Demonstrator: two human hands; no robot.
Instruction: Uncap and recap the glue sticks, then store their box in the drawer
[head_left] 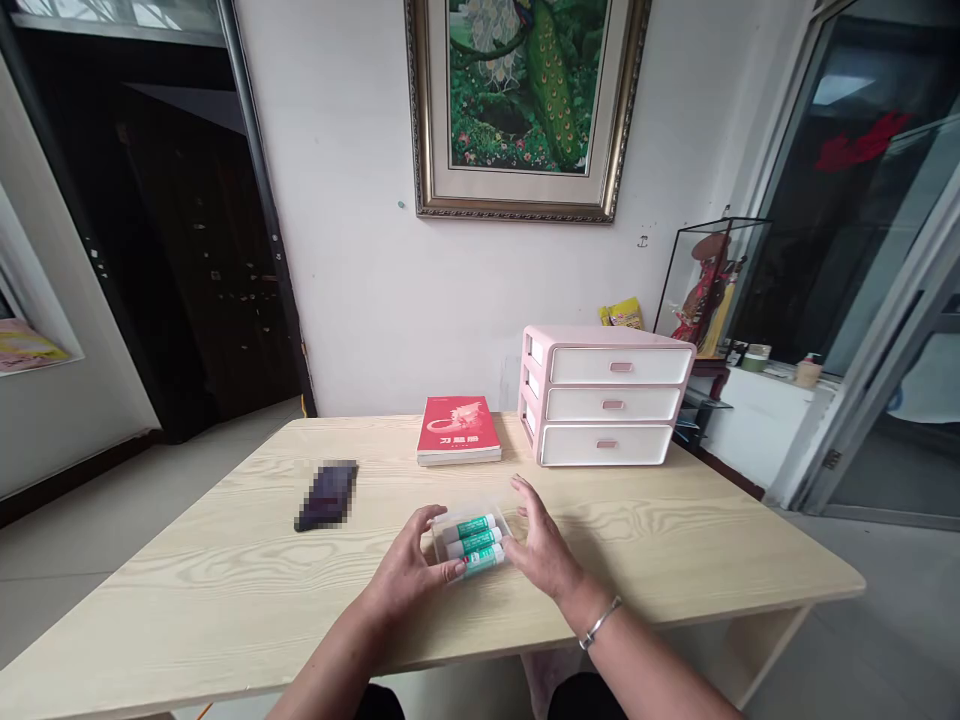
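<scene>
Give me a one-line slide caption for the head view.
Left hand holds a clear box of three tubes, right hand open at its side; book and drawers beyond.

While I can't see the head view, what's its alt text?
A person's left hand grips a clear container of three green tubes, the right hand at its other end, at a wooden table. Behind are a red book and pink-framed drawers.

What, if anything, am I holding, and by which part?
A clear box of tubes: left hand grips its left end, right hand open at its right edge.
</scene>
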